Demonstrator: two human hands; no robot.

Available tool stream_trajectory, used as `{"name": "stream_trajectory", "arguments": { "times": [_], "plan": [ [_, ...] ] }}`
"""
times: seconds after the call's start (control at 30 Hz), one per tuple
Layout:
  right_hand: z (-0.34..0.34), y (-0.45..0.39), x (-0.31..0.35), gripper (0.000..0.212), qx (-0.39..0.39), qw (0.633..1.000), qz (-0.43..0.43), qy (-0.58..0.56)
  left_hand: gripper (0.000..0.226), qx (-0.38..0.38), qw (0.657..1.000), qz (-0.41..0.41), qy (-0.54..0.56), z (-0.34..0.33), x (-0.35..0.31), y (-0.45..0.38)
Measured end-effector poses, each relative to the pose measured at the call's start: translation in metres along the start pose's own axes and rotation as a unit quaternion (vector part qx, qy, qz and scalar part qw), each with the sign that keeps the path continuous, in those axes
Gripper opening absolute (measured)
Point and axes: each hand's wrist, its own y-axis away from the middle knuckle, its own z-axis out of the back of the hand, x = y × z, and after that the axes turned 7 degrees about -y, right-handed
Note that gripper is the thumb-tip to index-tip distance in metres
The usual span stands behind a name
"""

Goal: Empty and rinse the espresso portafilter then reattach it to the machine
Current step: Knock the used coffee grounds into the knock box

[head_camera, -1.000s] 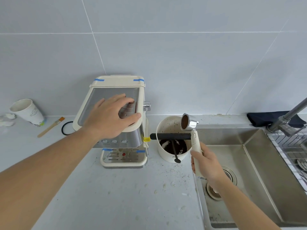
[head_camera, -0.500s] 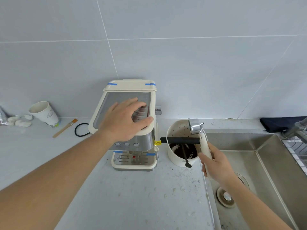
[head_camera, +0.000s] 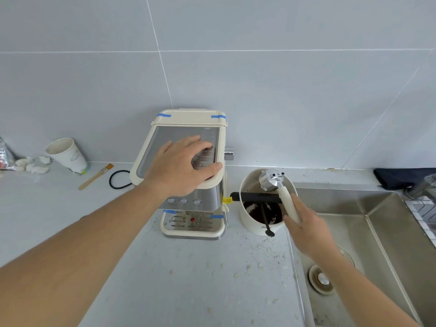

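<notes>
My right hand (head_camera: 306,232) grips the cream handle of the portafilter (head_camera: 272,179). Its steel basket is turned face down over the white knock box (head_camera: 250,223), just behind the black knock bar (head_camera: 257,197). Dark coffee grounds lie inside the knock box. My left hand (head_camera: 181,166) rests flat, fingers spread, on top of the cream and steel espresso machine (head_camera: 191,208), which stands to the left of the knock box.
A steel sink (head_camera: 377,244) with a drain lies at the right, a dark cloth (head_camera: 398,177) behind it. At the left stand a paper cup (head_camera: 67,155), a small brush (head_camera: 95,177) and a black ring (head_camera: 118,180). Grounds and crumbs speckle the counter (head_camera: 188,279).
The portafilter has been turned over, from basket facing me with grounds showing to basket face down over the knock box. My left hand stays on the machine.
</notes>
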Motion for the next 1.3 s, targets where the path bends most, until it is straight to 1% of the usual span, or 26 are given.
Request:
{"name": "stream_trajectory", "arguments": {
  "times": [0.13, 0.43, 0.57, 0.67, 0.8, 0.97, 1.07, 1.17, 1.3],
  "plan": [
    [-0.001, 0.0, -0.001, 0.057, -0.005, 0.999, 0.021, 0.048, 0.058, 0.001, 1.0, 0.002, 0.004, -0.001, -0.001, 0.001],
    [-0.001, -0.006, -0.002, 0.058, -0.015, 0.998, 0.018, 0.065, 0.057, -0.004, 1.0, 0.004, 0.002, 0.003, -0.003, 0.002],
    [0.002, -0.003, 0.002, 0.054, -0.037, 0.998, 0.028, 0.037, 0.057, 0.0, 1.0, 0.01, 0.004, 0.004, -0.005, 0.003],
    [0.001, -0.002, 0.004, 0.056, -0.048, 0.998, 0.036, 0.013, 0.058, 0.003, 1.0, 0.011, 0.004, 0.004, -0.004, 0.003],
    [-0.005, 0.0, 0.001, 0.058, -0.025, 0.999, 0.009, 0.046, 0.061, 0.002, 1.0, 0.006, 0.002, 0.002, -0.002, 0.002],
    [0.0, -0.001, 0.004, 0.059, -0.018, 0.999, -0.012, 0.042, 0.062, -0.001, 1.0, 0.004, 0.004, -0.001, 0.0, 0.0],
    [0.003, 0.0, 0.008, 0.057, 0.0, 0.999, -0.025, 0.037, 0.061, -0.004, 1.0, 0.004, 0.006, -0.002, 0.0, 0.0],
    [0.007, 0.0, 0.012, 0.054, 0.019, 0.999, -0.022, 0.028, 0.061, -0.003, 1.0, 0.006, 0.005, -0.001, 0.0, 0.0],
    [0.009, 0.001, 0.01, 0.052, 0.006, 1.0, -0.006, -0.004, 0.06, -0.001, 1.0, 0.003, -0.001, 0.0, -0.001, 0.001]
  ]
}}
